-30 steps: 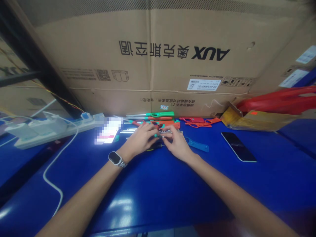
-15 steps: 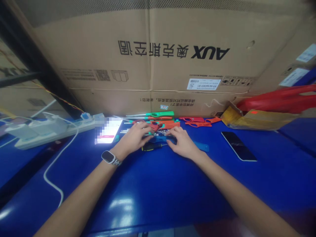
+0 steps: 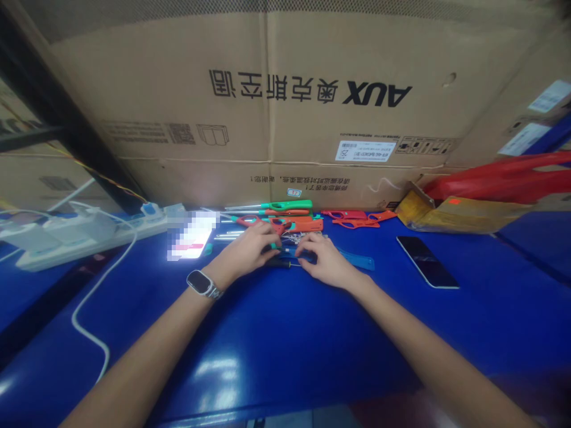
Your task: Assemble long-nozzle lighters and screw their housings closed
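Note:
My left hand (image 3: 245,251), with a watch on its wrist, has thumb and fingers closed around a small teal-green piece (image 3: 273,246). My right hand (image 3: 326,261) sits just right of it, fingers curled together over a blue plastic lighter casing (image 3: 360,261); whatever is between its fingertips is hidden. Under the hands lies a screwdriver (image 3: 282,264) with a dark handle. Small metal parts (image 3: 292,238) are heaped behind the fingertips. Farther back lie a green long-necked lighter (image 3: 292,205), an orange casing (image 3: 307,224) and a red casing (image 3: 250,222).
More red casings (image 3: 343,214) and orange casings (image 3: 379,217) lie at the back right. A dark phone (image 3: 426,261) is to the right, a lit phone (image 3: 194,235) left. A power strip (image 3: 49,252), an open carton (image 3: 473,215) and a large cardboard box (image 3: 285,119) border the blue table (image 3: 285,356).
My left hand has moved slightly down and right, now covering more of the screwdriver's handle. Both hands stay close together. The whole view has shifted a little.

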Demonstrator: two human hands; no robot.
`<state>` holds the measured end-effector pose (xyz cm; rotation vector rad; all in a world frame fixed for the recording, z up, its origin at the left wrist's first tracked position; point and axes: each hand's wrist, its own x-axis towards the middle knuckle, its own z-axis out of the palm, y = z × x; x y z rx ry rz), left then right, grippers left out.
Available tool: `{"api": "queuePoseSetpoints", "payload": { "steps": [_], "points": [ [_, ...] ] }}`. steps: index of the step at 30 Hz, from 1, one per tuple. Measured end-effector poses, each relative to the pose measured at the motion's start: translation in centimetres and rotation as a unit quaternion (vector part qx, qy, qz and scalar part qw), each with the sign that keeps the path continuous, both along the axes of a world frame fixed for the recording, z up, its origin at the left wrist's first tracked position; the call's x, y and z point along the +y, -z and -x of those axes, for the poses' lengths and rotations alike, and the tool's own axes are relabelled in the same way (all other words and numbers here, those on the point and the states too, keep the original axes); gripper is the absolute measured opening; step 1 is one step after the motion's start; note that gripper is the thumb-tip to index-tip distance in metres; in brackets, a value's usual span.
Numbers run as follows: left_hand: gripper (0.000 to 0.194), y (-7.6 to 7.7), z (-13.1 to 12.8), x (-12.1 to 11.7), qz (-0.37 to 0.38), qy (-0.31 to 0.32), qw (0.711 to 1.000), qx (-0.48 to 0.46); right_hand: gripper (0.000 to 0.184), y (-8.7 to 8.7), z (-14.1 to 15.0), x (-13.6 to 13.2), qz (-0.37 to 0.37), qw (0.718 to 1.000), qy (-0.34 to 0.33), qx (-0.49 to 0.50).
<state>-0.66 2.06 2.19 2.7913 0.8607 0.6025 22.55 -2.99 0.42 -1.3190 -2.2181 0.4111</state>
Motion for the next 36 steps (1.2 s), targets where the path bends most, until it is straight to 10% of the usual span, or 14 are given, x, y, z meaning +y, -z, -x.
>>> {"api": "queuePoseSetpoints", "payload": {
  "steps": [36],
  "points": [
    [0.02, 1.5, -0.3, 0.7, 0.082, 0.028, 0.995, -0.053, 0.009, 0.6, -0.2, 0.6, -0.003, 1.0, 0.008, 0.013]
  ]
}}
